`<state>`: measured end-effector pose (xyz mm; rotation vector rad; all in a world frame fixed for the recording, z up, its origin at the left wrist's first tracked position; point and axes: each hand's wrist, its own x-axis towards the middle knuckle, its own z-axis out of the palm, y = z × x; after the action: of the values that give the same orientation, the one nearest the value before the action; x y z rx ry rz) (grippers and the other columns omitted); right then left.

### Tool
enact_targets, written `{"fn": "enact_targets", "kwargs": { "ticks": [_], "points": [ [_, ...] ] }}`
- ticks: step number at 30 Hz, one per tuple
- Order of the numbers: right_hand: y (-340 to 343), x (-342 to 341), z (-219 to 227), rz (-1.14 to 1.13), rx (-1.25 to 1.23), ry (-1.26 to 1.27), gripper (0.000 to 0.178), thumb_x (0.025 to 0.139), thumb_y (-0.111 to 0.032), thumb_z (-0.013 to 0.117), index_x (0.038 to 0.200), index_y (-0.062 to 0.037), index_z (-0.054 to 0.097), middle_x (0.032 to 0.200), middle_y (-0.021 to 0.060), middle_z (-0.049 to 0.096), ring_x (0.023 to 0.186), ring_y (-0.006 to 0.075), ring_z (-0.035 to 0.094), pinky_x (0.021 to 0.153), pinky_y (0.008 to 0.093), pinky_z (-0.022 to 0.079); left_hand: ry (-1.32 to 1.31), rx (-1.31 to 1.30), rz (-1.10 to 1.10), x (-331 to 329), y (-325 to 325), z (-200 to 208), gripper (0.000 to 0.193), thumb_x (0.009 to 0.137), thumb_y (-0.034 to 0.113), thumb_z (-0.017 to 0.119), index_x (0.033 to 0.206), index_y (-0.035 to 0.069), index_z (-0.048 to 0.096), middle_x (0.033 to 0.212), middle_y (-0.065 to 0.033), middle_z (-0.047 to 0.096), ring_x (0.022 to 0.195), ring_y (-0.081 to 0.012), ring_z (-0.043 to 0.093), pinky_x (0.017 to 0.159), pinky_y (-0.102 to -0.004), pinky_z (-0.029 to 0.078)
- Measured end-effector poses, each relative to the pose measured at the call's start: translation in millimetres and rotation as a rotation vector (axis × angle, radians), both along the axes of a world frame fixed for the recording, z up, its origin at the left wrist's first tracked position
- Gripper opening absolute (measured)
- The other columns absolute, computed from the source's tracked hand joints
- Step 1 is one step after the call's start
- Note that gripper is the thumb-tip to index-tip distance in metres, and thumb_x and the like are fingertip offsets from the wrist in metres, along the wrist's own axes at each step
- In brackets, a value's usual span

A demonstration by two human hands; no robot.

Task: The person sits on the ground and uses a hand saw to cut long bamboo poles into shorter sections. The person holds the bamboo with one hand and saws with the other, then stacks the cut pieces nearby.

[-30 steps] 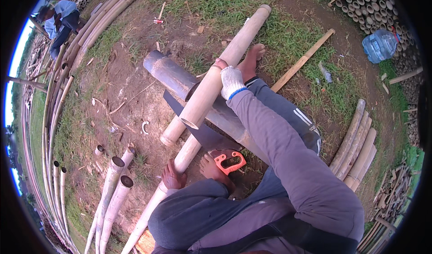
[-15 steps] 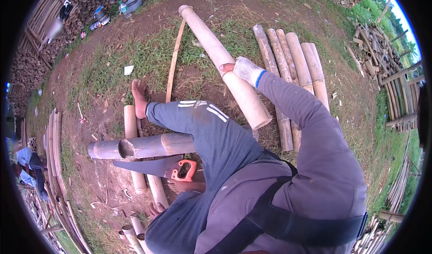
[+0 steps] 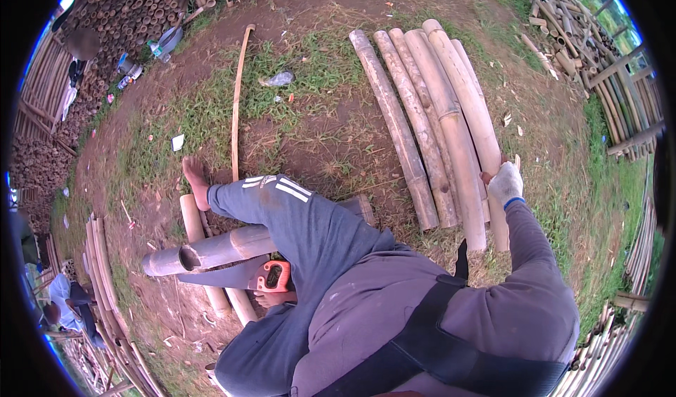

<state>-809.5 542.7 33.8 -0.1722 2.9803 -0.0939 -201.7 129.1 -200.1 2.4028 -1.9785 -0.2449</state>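
Right hand wraps its grip round a pole, likely stiff, fairly light, best held mid-length; left hand out of sight, its grip untellable.

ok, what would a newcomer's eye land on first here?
Probably the orange-handled saw, below and left of centre, alongside a notched dark bamboo pole. Next, likely the white-gloved right hand, right of centre, gripping a pale bamboo pole toward the right side of a row of bamboo poles.
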Motion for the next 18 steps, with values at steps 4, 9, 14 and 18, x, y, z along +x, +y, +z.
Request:
{"fn": "enact_targets", "kwargs": {
  "ticks": [4, 9, 14, 18],
  "points": [
    [-15, 5, -16, -0.065, 0.125, -0.097, 0.089, 0.089, -0.047, 0.085, 0.154, 0.0049, 0.054, 0.129, 0.035, 0.072, 0.124, 0.0463, 0.071, 0.108, 0.0537, 0.056, 0.008, -0.013, 0.07, 18, 14, 3, 0.074, 0.091, 0.04, 0.072, 0.151, 0.008, 0.044, 0.138, -0.0167, 0.062, 0.133, -0.0393, 0.058, 0.111, -0.0557, 0.046],
    [-36, -35, -52, 0.031, 0.201, 0.11, 0.064, 0.092, -0.038, 0.082, 0.139, 0.0029, 0.067, 0.129, 0.0287, 0.075, 0.124, 0.0471, 0.071, 0.108, 0.0534, 0.056, 0.0, -0.021, 0.125, 11, 20, 6, 0.067, 0.093, 0.039, 0.07, 0.148, 0.008, 0.045, 0.137, -0.0154, 0.062, 0.133, -0.0383, 0.058, 0.111, -0.055, 0.046],
    [-277, 37, -43, 0.854, -0.474, 0.323, 0.044, 0.104, -0.02, 0.074, 0.14, 0.0039, 0.065, 0.131, 0.0265, 0.071, 0.122, 0.0412, 0.068, 0.11, 0.0481, 0.051, -0.01, -0.033, 0.224, -2, 0, 10, 0.061, 0.095, 0.038, 0.067, 0.145, 0.008, 0.047, 0.136, -0.0142, 0.062, 0.134, -0.0373, 0.058, 0.111, -0.0543, 0.046],
    [-431, 248, 12, 1.716, -0.821, -0.229, 0.037, 0.097, -0.016, 0.077, 0.128, 0.0018, 0.069, 0.114, 0.0217, 0.074, 0.102, 0.0396, 0.071, 0.09, 0.0486, 0.057, 0.035, -0.027, 0.283, -19, -5, 2, 0.056, 0.097, 0.037, 0.066, 0.143, 0.008, 0.049, 0.136, -0.0132, 0.062, 0.134, -0.0365, 0.058, 0.111, -0.0538, 0.046]
  ]
}}
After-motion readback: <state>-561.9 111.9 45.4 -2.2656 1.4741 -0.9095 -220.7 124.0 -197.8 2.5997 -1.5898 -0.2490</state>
